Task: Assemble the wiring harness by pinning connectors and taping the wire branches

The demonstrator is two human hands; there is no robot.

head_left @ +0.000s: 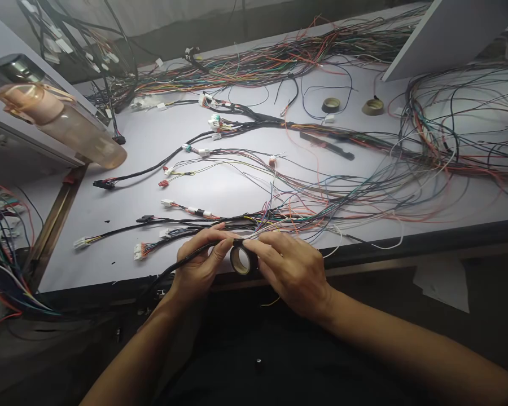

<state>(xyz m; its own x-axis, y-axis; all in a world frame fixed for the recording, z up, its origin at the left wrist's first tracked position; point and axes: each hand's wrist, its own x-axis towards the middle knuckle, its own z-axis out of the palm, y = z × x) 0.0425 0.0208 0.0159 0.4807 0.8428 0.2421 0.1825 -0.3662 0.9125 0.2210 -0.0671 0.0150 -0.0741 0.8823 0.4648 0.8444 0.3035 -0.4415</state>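
Observation:
Near the table's front edge, my left hand (pixel 201 259) pinches a black-taped wire bundle (pixel 181 263) that trails down past the edge. Close beside it, my right hand (pixel 294 268) has its fingertips at the same bundle, closed around a roll of black tape (pixel 242 260). The roll hangs just under the bundle, its pale core facing me. Loose white wires (pixel 275 225) run from the fingertips toward the right. Just beyond the hands lies another harness, with a white multi-pin connector (pixel 140 251) at its left end.
A water bottle (pixel 80 132) leans at the left. Two tape rolls, one (pixel 331 105) left of the other (pixel 372 106), lie at the back near a dark blade-like tool (pixel 328 145). A thick wire heap (pixel 258 65) spans the back; a white panel (pixel 444 39) stands at right.

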